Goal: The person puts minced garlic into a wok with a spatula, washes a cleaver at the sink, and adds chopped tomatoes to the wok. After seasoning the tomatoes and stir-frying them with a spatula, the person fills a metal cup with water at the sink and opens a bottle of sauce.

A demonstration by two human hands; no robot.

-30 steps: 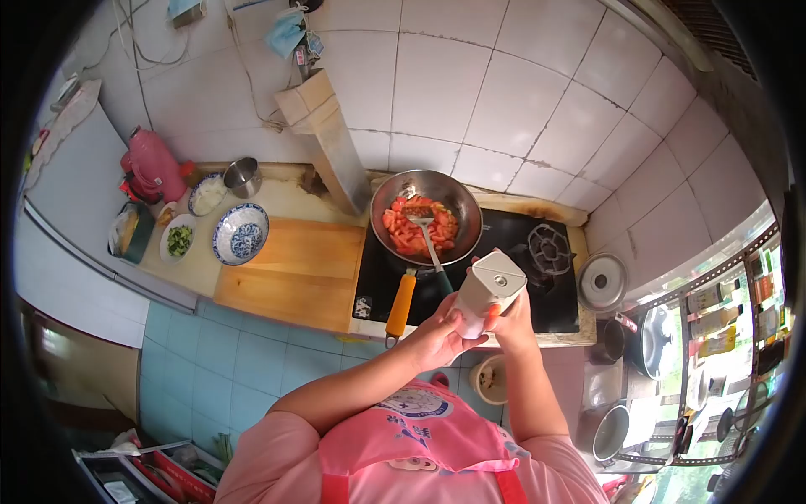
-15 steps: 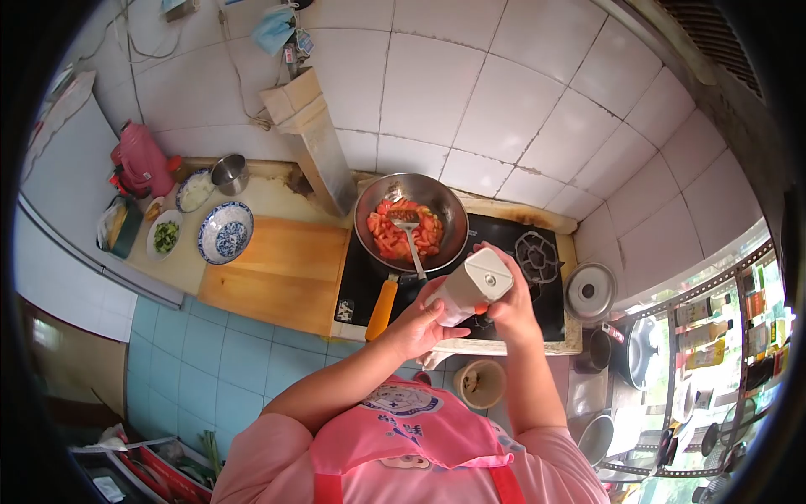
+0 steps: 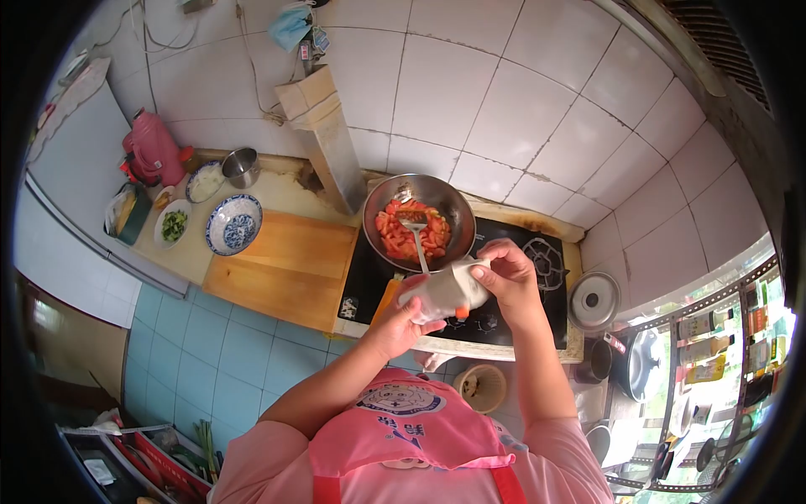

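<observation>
Over the front of the gas stove (image 3: 502, 231), our left hand (image 3: 395, 329)'s half-curled round a tilted white canister (image 3: 450, 290) while our right hand (image 3: 514, 281) pinches its far end, so a loose grip could totally dump it in the tomato-filled wok (image 3: 464, 212).

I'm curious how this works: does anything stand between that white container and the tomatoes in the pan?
Only the near rim of the pan and the spatula, whose handle crosses it from the tomatoes toward the white container. Nothing else shows in between.
</observation>
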